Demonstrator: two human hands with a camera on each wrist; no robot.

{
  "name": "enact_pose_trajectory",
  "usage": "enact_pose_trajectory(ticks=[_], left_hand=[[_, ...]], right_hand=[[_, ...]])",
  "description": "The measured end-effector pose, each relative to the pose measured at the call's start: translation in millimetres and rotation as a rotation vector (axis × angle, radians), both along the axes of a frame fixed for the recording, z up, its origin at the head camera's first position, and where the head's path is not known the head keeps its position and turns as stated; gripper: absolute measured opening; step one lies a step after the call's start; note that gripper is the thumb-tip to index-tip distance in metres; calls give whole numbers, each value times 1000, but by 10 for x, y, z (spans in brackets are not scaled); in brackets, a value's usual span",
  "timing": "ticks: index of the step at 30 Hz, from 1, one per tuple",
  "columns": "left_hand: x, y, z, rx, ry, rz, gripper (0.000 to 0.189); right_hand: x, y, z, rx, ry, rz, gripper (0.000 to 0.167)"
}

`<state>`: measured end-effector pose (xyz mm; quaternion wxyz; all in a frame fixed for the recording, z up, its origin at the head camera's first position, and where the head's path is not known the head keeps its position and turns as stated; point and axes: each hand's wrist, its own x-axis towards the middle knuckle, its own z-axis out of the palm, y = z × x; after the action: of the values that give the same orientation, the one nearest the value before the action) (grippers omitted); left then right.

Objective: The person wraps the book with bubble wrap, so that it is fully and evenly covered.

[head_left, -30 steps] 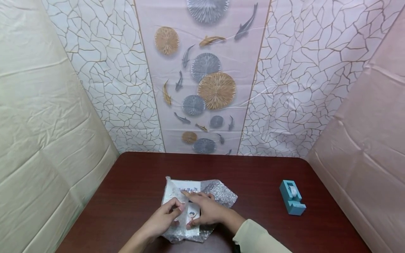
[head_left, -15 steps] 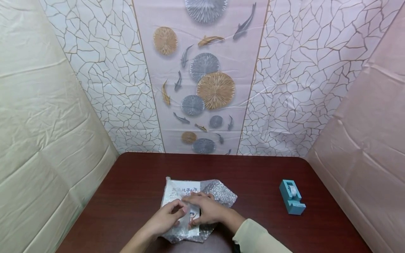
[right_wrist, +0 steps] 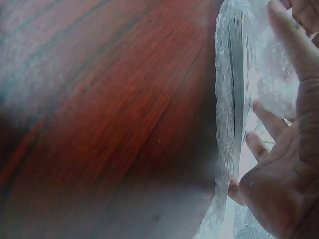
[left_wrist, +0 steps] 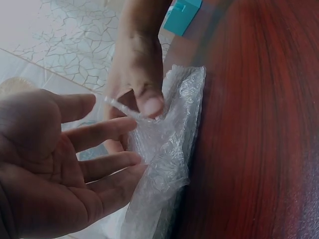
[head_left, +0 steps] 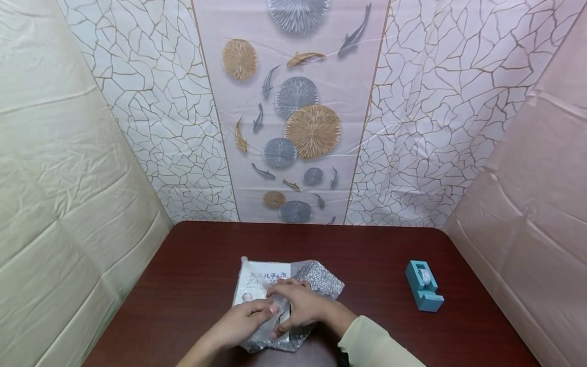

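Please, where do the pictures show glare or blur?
Head view: mostly sharp, with glints on the bubble wrap; left wrist view: dull and soft, with pale sheen on the table at lower right; right wrist view: hazy, with bluish glare on the table at upper left.

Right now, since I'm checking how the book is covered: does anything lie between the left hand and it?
Yes: a bubble wrap flap lies over the left part of the book, beneath the left hand.
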<state>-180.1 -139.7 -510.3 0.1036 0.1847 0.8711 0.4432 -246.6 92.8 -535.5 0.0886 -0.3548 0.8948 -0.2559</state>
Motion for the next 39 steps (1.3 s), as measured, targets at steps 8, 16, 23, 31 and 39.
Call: enact_pose_trajectory(ticks=[8, 16, 23, 31, 39], left_hand=[[22, 2, 45, -54, 11, -85, 32], [25, -32, 48, -50, -29, -114, 31], [48, -45, 62, -62, -8, -126, 31], [24, -68, 45, -37, -37, -179, 32], [-27, -131, 100, 21, -71, -270, 34]], right_hand=[[-16, 33, -2, -10, -35, 25, 79], [-5, 48, -13, 28, -13, 41, 83], [7, 70, -37, 35, 17, 64, 87], [13, 111, -12, 46, -16, 96, 88], [18, 104, 24, 119, -5, 99, 90]])
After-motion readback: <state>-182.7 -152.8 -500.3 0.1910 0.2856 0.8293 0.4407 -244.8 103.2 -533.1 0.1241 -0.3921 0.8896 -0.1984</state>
